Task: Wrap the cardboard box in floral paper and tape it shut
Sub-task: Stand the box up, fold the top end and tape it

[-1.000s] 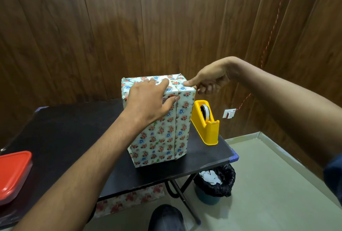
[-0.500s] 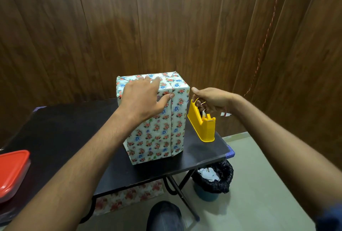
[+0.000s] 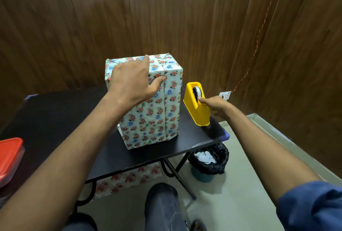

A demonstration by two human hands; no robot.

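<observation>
My right hand (image 3: 215, 105) now lower on dispenser (image 3: 197, 108), fingers curled, fingertip on tape roll (image 3: 196, 92). Left hand (image 3: 132, 80) flat on box (image 3: 151, 117), fingers spread, thumb pressing paper seam. Box upright on bench (image 3: 55, 116), dispenser just beside.

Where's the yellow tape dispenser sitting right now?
In the head view, the yellow tape dispenser stands near the black table's right edge, just right of the wrapped box, with the right hand touching its roll.
</observation>
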